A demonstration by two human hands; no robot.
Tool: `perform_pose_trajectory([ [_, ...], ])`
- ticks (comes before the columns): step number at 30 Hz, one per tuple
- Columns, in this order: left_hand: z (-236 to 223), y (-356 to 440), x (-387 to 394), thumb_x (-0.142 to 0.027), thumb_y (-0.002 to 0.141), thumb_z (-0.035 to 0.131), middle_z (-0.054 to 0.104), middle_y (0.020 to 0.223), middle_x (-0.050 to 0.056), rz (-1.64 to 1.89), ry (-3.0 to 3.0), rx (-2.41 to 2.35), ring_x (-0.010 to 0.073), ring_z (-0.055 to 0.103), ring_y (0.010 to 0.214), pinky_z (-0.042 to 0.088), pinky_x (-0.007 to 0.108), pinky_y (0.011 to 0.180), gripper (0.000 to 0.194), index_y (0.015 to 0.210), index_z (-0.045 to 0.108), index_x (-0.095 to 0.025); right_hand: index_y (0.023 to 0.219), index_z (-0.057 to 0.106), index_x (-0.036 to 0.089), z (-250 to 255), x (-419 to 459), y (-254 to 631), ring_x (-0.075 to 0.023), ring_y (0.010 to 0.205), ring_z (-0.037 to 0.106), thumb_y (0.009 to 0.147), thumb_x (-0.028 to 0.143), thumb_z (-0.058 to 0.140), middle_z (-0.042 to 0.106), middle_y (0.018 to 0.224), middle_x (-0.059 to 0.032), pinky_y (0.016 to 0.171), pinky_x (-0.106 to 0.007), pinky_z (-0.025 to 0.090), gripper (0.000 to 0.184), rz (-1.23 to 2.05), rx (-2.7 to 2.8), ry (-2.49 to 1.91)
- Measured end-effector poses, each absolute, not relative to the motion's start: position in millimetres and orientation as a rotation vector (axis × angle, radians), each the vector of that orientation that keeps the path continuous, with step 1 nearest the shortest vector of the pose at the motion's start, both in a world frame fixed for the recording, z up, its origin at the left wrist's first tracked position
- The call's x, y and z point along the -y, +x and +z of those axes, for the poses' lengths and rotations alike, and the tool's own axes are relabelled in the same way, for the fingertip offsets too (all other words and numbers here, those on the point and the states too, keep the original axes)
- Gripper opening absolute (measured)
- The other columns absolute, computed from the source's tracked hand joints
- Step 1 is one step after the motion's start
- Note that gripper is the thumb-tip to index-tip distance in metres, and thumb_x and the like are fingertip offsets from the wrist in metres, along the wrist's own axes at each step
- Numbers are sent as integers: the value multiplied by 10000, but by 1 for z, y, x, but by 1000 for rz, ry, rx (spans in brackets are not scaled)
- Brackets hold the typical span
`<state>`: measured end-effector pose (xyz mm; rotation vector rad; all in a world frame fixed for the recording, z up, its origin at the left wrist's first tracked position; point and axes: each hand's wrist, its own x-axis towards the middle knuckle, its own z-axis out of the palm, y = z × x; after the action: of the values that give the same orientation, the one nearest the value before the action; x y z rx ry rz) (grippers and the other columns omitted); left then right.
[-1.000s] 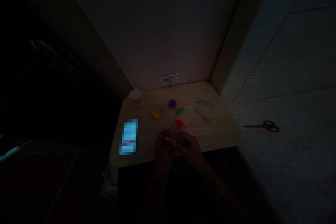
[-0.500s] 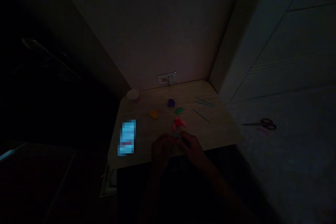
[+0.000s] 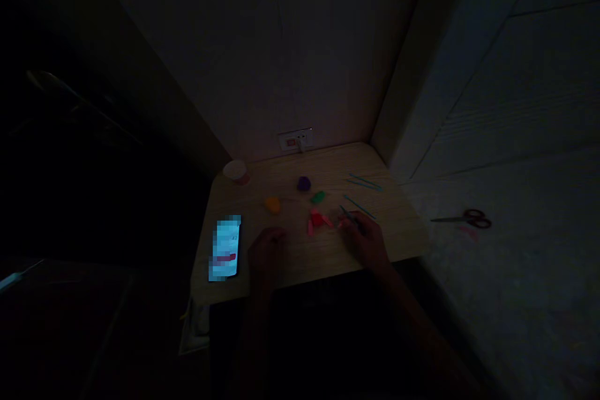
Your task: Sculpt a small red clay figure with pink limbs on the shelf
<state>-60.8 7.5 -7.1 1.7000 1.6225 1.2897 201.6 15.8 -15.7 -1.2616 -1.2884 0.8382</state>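
In dim light, my right hand (image 3: 368, 240) grips a slim, pointed tool (image 3: 349, 215), its tip aimed up and left. A small pink bit (image 3: 343, 224) shows by these fingertips; whether they pinch it or it sticks to the tool I cannot tell. My left hand (image 3: 265, 253) is over the front of the table, fingers curled, and anything inside is hidden. Between and beyond the hands lies a red clay-like lump (image 3: 317, 219) with pink pieces around it. Behind it are green (image 3: 318, 197), purple (image 3: 304, 184) and orange (image 3: 272, 205) lumps.
A lit phone (image 3: 225, 249) lies at the left of the wooden table (image 3: 300, 262). Near the back left corner stands a paper cup (image 3: 235, 170). Several thin blue sticks (image 3: 360, 206) lie at the right. Scissors (image 3: 469, 219) rest on a pale surface beyond the table's right edge.
My hands were together over the front of the table and have parted: the left moved left, the right moved right and farther back with the tool. The pink bit now shows by my right fingertips.
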Motion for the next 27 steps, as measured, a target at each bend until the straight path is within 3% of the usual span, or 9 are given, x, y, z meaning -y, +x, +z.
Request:
perform_pose_trajectory([
  [5, -14, -48, -14, -187, 914, 558, 761, 1004, 71, 1180, 1893, -1614, 239, 691, 963, 556, 409, 921, 219, 972, 768, -209, 1011, 772, 221, -20, -13, 192, -245, 938, 727, 926, 435, 680, 797, 1015, -72, 838, -341, 547, 248, 888, 1320, -1233],
  [15, -19, -51, -17, -239, 927, 621, 705, 1061, 79, 1105, 2067, -1574, 258, 622, 1041, 524, 443, 968, 114, 955, 729, -214, 889, 787, 192, -12, -10, 190, -193, 651, 664, 946, 412, 629, 770, 775, -51, 608, -282, 480, 276, 750, 1638, -1381],
  [21, -22, -55, -16, -231, 895, 642, 675, 1083, 86, 1126, 2069, -1593, 261, 613, 1049, 525, 443, 966, 138, 1011, 712, -203, 1167, 787, 254, -12, -4, 183, -279, 938, 767, 911, 368, 694, 807, 1114, -93, 781, -341, 552, 295, 568, 1918, -1497],
  [27, -22, -54, -15, -230, 908, 624, 676, 1065, 86, 1128, 2090, -1598, 260, 613, 1024, 527, 439, 942, 129, 1008, 701, -203, 1170, 790, 271, -10, -5, 182, -275, 956, 774, 948, 385, 667, 807, 1129, -83, 801, -340, 566, 278, 579, 1962, -1521],
])
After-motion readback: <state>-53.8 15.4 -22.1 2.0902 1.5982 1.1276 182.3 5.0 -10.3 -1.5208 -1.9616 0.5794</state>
